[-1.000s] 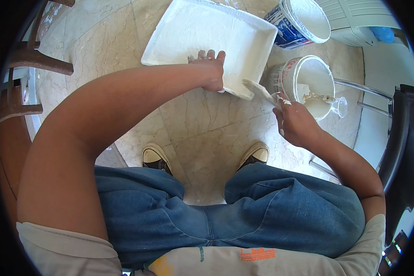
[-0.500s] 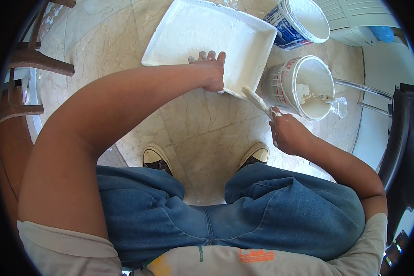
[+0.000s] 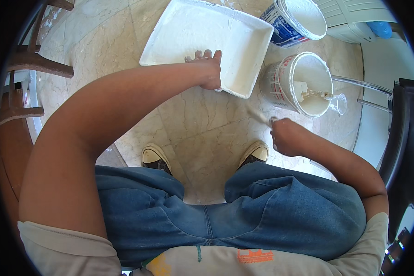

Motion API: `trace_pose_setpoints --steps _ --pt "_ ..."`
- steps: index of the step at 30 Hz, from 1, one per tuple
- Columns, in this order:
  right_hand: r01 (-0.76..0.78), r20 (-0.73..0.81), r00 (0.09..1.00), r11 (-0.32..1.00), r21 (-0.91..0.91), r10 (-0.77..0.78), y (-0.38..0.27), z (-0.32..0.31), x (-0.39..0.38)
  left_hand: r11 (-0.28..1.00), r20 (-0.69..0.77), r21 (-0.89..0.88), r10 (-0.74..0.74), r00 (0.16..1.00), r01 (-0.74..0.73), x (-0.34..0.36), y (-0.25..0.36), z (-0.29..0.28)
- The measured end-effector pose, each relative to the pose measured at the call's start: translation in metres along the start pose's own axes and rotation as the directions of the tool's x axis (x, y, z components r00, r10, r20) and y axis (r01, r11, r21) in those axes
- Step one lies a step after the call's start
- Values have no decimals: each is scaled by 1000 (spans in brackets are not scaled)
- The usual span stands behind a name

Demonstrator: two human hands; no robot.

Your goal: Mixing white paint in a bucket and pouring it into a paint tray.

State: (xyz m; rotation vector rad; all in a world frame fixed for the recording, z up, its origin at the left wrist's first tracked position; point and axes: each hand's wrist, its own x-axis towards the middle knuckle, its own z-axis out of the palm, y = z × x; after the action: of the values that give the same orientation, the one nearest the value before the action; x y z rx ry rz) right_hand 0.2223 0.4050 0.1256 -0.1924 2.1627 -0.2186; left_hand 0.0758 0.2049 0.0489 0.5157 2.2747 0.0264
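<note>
A white paint tray [image 3: 198,32] coated in white paint lies on the marble floor ahead of me. My left hand [image 3: 208,69] grips its near edge, fingers over the rim. My right hand [image 3: 285,136] is closed on a thin paint-smeared stick [image 3: 258,117], blurred, held low over the floor between the tray and a white bucket [image 3: 280,78]. The bucket holds white paint with a stirring tool lying inside it. My shoes [image 3: 154,157] and jeans fill the lower part of the view.
A second white and blue paint bucket [image 3: 285,27] stands behind the first. A small clear cup [image 3: 339,103] sits beside the near bucket. Wooden chair parts [image 3: 27,69] are at the left, metal bars and a dark object [image 3: 407,138] at the right.
My right hand has drawn back toward me and downward with the stick, away from the tray's corner and the bucket. My left hand stays on the tray's edge.
</note>
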Motion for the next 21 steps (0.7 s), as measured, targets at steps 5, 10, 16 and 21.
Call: trace_pose_setpoints --steps 5,10,16,21 --pt "11 60 998 999 46 -14 12 1 -11 1000 -8 -12 3 1000 -3 1 -1 -1" --pt "-48 -5 999 982 182 50 0 -55 -30 1000 1 -1 15 1000 -15 0 -4 -1" --pt "-18 -425 905 997 -77 -17 -1 -66 -27 1000 16 -21 13 1000 -13 -1 -2 0" --pt "-51 -527 832 922 -385 -174 3 -26 -2 1000 -23 -12 14 1000 -14 -1 -3 2"
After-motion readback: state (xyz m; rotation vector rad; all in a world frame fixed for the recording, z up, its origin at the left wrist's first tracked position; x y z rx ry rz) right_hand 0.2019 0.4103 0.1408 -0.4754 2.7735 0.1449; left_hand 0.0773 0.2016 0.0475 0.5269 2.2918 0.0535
